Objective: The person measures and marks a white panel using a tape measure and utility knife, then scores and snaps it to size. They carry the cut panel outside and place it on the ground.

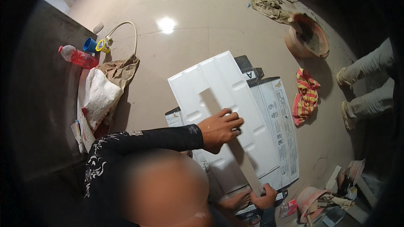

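A long, narrow beige strip (208, 98) runs slantwise over a large white panel with raised ribs and pads (227, 75). My left hand (221, 130), with a ring on one finger, lies across the middle of the strip, its fingers curled over it. At the strip's near end my right hand (264, 195) grips it between thumb and fingers. The panel rests on a flat printed cardboard box (284, 134) with dark edges. A bare foot (236, 201) is beside the box, close to my right hand.
Left: a red-liquid bottle (80, 56), blue cup (89, 45), yellow-rimmed cup (102, 46) and cloth sack (103, 90). Right: a striped cloth (306, 96), mortar bucket (309, 38), and another person's legs (368, 65). Near right: a reddish bucket (309, 199) among tile offcuts and tools.
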A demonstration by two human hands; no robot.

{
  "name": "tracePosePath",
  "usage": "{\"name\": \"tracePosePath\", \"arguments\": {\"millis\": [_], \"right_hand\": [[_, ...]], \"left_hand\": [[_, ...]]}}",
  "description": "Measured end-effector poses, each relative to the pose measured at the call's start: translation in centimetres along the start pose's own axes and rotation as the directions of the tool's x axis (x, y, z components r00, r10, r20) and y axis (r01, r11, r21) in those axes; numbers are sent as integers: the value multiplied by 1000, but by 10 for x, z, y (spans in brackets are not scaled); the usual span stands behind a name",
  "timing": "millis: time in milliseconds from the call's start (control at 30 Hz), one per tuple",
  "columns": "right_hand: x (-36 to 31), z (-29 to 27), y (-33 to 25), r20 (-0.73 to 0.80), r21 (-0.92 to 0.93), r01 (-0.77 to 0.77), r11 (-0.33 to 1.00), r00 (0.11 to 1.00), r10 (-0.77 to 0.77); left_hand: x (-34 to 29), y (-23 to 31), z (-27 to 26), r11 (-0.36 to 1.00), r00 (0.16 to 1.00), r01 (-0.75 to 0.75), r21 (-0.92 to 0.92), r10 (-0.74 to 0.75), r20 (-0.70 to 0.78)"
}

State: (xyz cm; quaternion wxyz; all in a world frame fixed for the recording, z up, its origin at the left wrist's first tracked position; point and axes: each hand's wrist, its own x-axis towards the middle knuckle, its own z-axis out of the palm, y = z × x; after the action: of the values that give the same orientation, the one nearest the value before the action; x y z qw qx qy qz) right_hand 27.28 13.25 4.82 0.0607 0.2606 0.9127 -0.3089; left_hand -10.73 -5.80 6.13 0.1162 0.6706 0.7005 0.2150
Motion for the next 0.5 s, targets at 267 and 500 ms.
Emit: {"name": "tracePosePath", "arguments": {"millis": [267, 500], "right_hand": [[-23, 16, 40, -423, 136, -382, 914, 812, 402], [-32, 0, 53, -365, 364, -602, 711, 611, 703]], "left_hand": [[-35, 10, 107, 997, 966, -14, -78, 34, 257], [-61, -72, 115, 966, 961, 257, -5, -256, -104]]}}
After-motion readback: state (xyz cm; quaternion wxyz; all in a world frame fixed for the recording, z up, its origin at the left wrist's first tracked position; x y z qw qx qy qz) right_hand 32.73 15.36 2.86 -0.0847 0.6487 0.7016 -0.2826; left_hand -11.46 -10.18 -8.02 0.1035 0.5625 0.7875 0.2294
